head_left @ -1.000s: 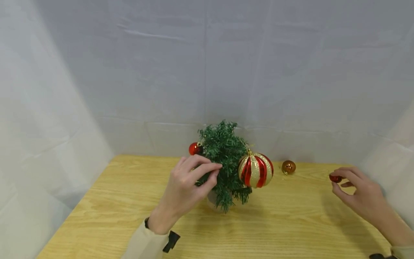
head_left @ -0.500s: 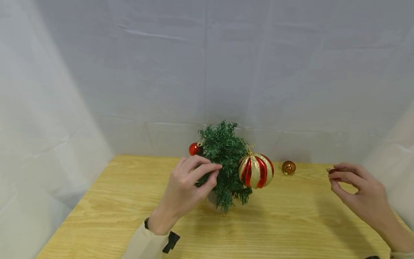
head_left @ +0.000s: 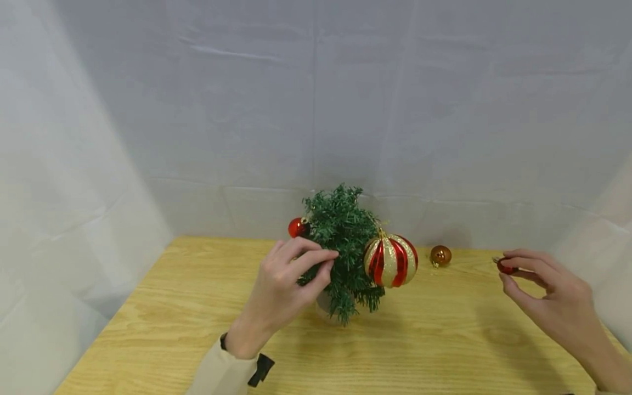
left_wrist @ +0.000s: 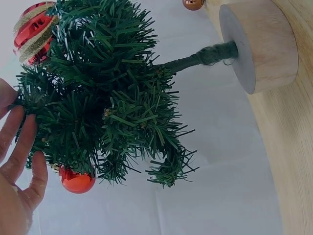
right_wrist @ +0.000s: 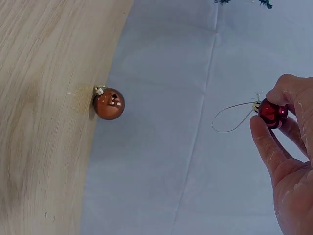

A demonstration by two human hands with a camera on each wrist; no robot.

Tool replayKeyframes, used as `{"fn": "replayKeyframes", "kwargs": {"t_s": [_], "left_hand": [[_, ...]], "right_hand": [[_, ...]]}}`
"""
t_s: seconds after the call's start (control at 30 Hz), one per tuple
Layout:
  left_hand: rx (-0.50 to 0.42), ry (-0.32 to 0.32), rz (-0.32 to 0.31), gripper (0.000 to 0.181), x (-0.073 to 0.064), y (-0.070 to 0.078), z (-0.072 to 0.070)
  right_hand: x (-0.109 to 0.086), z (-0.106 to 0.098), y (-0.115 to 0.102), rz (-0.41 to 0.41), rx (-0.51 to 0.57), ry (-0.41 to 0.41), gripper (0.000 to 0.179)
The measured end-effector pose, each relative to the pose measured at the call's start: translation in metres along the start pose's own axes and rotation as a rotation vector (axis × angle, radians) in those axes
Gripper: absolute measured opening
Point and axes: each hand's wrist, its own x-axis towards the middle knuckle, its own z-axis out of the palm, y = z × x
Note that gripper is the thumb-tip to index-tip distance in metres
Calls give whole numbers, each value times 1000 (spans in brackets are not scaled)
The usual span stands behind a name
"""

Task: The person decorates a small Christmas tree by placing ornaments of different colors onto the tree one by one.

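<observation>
Pale, creased sheeting (head_left: 247, 109) walls off the back and both sides of this spot, and before it lies a wooden tabletop (head_left: 163, 318) with a yellowish grain. Take the small green tree (head_left: 340, 219) as the centre of a clock face, seen from the person's seat. It stands upright on a round wooden base (left_wrist: 274, 46). At eight o'clock the left hand (head_left: 288, 274) pinches one of its sprigs between thumb and forefinger, the other fingers loosely bent against the needles. Well out at three o'clock, the right hand (head_left: 558, 291) grips a little dark red bauble (right_wrist: 272, 113) in its fingertips, raised above the wood, its thin loop (right_wrist: 226, 131) trailing toward the tree. Nearer in, also at three, a brown bauble (head_left: 441, 255) rests on the tabletop close to the back edge. From the branches hang a big red-and-gold striped ball (head_left: 391, 260), just past three, and a shiny red ball (head_left: 297, 227) at ten.
</observation>
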Motion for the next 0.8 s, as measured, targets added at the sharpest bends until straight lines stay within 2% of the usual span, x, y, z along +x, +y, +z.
{"fn": "replayKeyframes", "kwargs": {"t_s": [0.17,0.4,0.63,0.8], "left_hand": [[5,-1,-8,14,-1,0,0],[4,6,-1,17,-1,-1,1],[-8,-4,0,17,0,-3,1],[-20,-1,21,15,1,-6,2]], "right_hand": [[0,1,-7,31,63,11,44],[0,5,-17,-17,167,87,46],[-3,4,-36,11,201,90,44],[-6,5,-50,1,246,117,36]]}}
